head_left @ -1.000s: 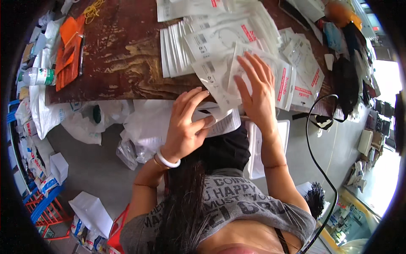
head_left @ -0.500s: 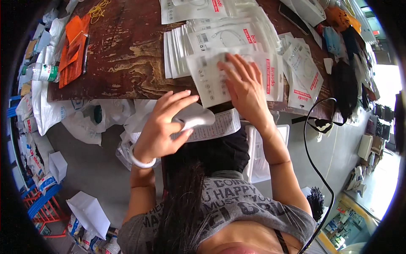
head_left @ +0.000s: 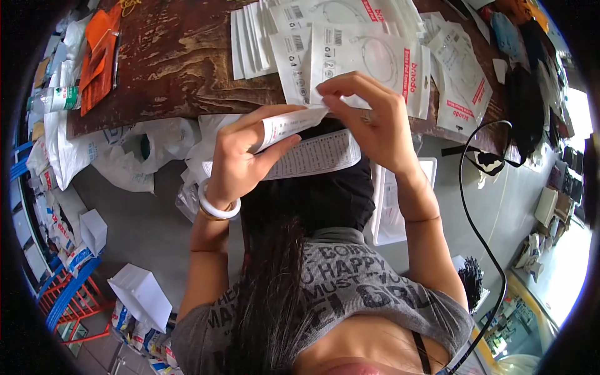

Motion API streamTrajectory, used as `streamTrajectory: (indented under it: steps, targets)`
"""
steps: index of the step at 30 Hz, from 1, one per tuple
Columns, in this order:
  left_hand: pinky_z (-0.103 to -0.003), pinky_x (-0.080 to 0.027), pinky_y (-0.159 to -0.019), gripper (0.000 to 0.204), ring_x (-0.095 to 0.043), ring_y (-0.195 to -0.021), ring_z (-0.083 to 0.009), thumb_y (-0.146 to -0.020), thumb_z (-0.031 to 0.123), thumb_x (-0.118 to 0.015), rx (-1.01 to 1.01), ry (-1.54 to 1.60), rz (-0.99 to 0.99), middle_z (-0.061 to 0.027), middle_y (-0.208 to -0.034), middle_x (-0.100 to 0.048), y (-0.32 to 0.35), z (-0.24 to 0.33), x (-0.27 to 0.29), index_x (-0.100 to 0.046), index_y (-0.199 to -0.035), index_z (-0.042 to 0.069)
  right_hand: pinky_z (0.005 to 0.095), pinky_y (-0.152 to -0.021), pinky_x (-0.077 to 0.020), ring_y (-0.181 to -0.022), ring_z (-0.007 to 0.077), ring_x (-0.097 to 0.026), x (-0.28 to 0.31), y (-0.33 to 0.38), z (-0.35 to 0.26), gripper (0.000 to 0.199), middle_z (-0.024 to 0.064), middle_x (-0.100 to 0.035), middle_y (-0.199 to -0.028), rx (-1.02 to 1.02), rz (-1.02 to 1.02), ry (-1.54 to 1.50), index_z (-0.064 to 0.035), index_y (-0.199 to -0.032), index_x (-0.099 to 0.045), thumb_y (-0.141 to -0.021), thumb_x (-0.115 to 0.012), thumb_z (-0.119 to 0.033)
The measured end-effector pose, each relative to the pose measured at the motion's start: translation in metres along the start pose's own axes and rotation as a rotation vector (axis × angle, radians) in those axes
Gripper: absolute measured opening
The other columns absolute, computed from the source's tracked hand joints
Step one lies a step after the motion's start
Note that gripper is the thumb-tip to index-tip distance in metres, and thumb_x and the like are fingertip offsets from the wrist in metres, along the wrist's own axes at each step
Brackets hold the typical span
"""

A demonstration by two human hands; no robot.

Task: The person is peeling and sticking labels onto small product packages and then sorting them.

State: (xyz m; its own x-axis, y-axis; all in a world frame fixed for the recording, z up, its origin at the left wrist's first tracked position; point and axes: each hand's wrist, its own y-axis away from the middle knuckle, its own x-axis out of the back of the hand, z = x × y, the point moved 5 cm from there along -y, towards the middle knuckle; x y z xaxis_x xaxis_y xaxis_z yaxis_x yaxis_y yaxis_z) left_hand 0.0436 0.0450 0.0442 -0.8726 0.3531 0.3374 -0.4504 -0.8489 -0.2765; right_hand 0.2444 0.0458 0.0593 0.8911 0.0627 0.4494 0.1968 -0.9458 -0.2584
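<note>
My left hand [head_left: 240, 156] and my right hand [head_left: 375, 115] together hold a folded white printed paper slip [head_left: 290, 122] just in front of the table edge. The left thumb and fingers pinch its left end, and the right fingertips pinch its right end. A white bangle circles my left wrist. Below the hands a larger printed sheet [head_left: 315, 156] lies on my lap. Just beyond the hands, white flat packets with red stripes [head_left: 369, 59] lie stacked and fanned on the dark wooden table [head_left: 181, 62].
Orange packets [head_left: 97, 59] and a plastic bottle [head_left: 53, 100] sit at the table's left end. White plastic bags [head_left: 134, 153] hang under the table edge. A white tray [head_left: 397, 206] is by my right side, a black cable [head_left: 475, 206] runs down the right, boxes and a blue-red rack at lower left.
My right hand left the packets on the table and came back toward me. My left hand rose from the lap, and both now pinch the folded slip together.
</note>
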Motion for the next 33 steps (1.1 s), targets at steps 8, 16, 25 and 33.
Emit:
streamTrajectory:
  steps: [8, 16, 25, 33]
  targets:
    - [-0.032, -0.058, -0.078, 0.025, -0.076, -0.092, -0.0248, -0.08, -0.006, -0.081, 0.016, -0.173, -0.223, -0.0145, -0.109, -0.077, 0.0, 0.004, -0.007, -0.079, -0.105, -0.001, 0.0371, -0.072, -0.0557, -0.085, 0.0254, -0.071, -0.008, 0.015, -0.015, 0.021, 0.0069, -0.073, -0.091, 0.246, -0.167, 0.118, -0.0054, -0.099, -0.074, -0.079, -0.083, -0.007]
    - [-0.048, -0.046, -0.11, 0.024, -0.056, -0.135, -0.035, -0.067, 0.002, -0.085, -0.263, -0.392, -0.288, -0.0157, -0.139, -0.063, -0.005, 0.006, -0.033, -0.081, -0.091, 0.003, 0.0228, -0.061, -0.0467, -0.067, 0.0056, -0.061, 0.038, 0.007, 0.05, 0.015, 0.0035, -0.074, -0.079, -0.27, 0.331, 0.021, 0.0001, -0.094, -0.075, -0.086, -0.083, -0.011]
    - [-0.056, -0.045, -0.113, 0.007, -0.053, -0.136, -0.0355, -0.069, -0.003, -0.077, -0.296, -0.51, -0.216, -0.0135, -0.148, -0.057, -0.008, -0.012, -0.067, -0.071, -0.073, -0.007, 0.0285, -0.07, -0.0535, -0.076, 0.0112, -0.067, 0.019, 0.007, 0.071, 0.024, 0.009, -0.074, -0.082, -0.364, 0.241, -0.037, 0.0025, -0.1, -0.073, -0.086, -0.083, -0.015]
    - [-0.051, -0.042, -0.115, 0.009, -0.055, -0.132, -0.0291, -0.072, -0.003, -0.071, -0.289, -0.549, -0.224, -0.0084, -0.15, -0.057, -0.009, -0.019, -0.064, -0.075, -0.08, -0.004, 0.0524, -0.109, -0.0414, -0.136, 0.0384, -0.048, 0.062, -0.001, 0.08, 0.067, 0.0161, -0.057, -0.141, 0.033, 0.197, 0.653, -0.002, -0.133, -0.058, -0.081, -0.085, -0.033]
